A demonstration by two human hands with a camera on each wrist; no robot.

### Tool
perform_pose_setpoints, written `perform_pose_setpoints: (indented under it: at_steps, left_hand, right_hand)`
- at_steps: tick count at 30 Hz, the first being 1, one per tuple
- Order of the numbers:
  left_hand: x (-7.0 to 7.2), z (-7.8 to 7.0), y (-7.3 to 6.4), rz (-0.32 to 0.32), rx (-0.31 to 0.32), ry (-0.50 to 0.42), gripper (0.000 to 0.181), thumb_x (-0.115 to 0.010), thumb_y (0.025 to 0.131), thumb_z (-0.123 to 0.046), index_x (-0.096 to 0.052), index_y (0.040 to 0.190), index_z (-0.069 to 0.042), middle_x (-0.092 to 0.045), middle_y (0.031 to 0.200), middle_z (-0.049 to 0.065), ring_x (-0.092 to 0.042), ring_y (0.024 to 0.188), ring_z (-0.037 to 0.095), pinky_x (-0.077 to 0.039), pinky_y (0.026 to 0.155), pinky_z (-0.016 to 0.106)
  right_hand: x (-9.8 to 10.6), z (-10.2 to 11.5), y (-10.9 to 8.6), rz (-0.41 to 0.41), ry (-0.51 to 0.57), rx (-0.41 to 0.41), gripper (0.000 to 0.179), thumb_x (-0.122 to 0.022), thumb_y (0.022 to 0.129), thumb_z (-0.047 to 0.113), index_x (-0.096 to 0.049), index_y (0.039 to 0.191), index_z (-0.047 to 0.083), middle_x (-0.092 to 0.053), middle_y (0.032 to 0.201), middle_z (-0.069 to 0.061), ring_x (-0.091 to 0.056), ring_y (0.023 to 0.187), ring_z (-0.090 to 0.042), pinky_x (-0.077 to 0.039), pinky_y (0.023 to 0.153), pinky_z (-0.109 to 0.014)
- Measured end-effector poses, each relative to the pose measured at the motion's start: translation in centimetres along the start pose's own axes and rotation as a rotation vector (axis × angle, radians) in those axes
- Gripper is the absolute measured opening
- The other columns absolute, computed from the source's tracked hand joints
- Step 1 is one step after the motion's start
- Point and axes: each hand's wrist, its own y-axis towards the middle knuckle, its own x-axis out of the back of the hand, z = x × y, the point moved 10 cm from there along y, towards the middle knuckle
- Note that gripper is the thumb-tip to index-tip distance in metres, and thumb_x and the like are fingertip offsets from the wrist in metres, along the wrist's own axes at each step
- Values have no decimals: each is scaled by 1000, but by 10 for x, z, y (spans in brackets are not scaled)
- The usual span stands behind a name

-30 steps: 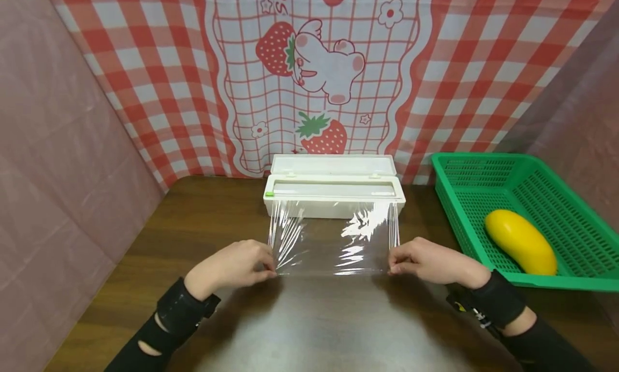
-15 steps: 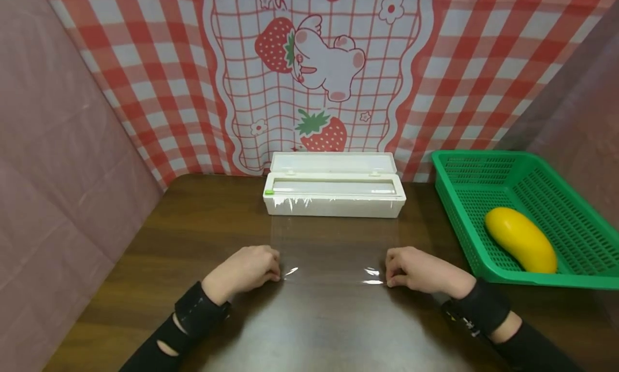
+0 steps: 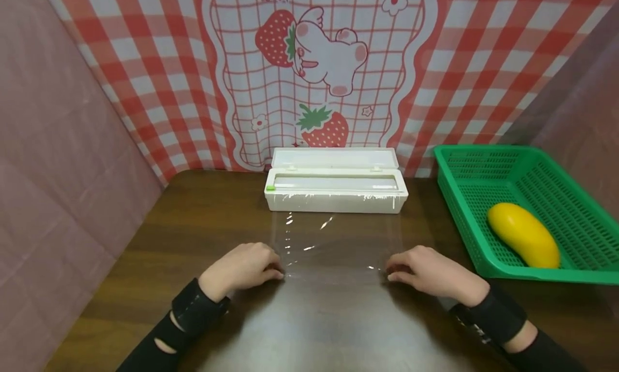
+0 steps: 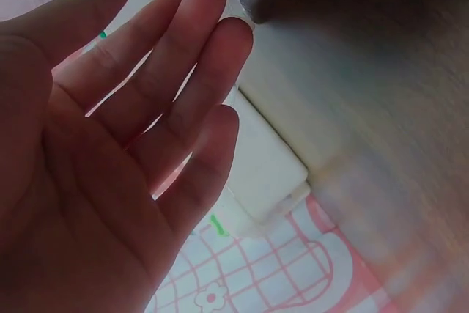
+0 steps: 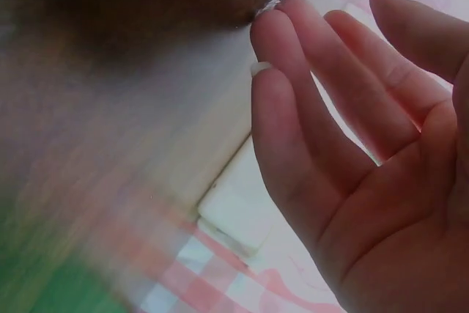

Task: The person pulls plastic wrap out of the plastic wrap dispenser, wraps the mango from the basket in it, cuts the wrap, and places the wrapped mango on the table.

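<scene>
A clear sheet of plastic wrap [image 3: 333, 248] stretches from the front of a white wrap dispenser [image 3: 333, 202] toward me, lying low over the brown table. At its near left corner is my left hand [image 3: 242, 267], its thumb apart from the loosely bent fingers in the left wrist view. My right hand [image 3: 432, 270] is at the near right corner, and the right wrist view shows its thumb likewise spread from the fingers [image 5: 275, 115]. Neither hand pinches the film; whether fingertips touch it is hard to tell. The dispenser's lid [image 3: 333, 158] stands raised, with a green slider [image 3: 271, 188] at its left end.
A green plastic basket [image 3: 464, 229] stands at the right, holding a yellow mango-like fruit [image 3: 524, 236]. Behind the dispenser hangs a red and white checked cloth [image 3: 164, 81] with strawberry prints. A pinkish cloth [image 3: 63, 162] covers the left side.
The wrap was held taut and raised between both hands; it has been lowered toward the table. Both hands have since loosened their pinch on its corners. Dispenser and basket stay in place.
</scene>
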Motion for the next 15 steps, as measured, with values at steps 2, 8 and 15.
perform_pose_setpoints:
  at_steps: [2,8,15]
  left_hand:
    - [-2,-1,0,13,-3,-10,13,-59,87,-40,-64,82,-29,-52,73,-19,-48,65,1,-45,64,25]
    - [6,-4,-1,-29,-32,-9,15,-58,88,-40,-59,77,-30,-50,69,-18,-47,61,3,-41,59,24]
    - [18,-5,-4,-82,-38,-26,14,-59,88,-36,-57,77,-28,-50,69,-18,-46,61,3,-41,57,24]
  right_hand:
    - [0,1,-5,6,7,-17,15,-57,89,38,-64,96,27,-57,87,23,-53,75,5,-47,68,-23]
    - [28,13,-23,-44,41,-31,22,-56,90,37,-65,102,22,-60,91,19,-54,78,4,-48,68,-24]
    - [102,3,-52,-173,-79,-141,27,-55,89,42,-63,107,24,-61,92,18,-52,71,4,-47,61,-23]
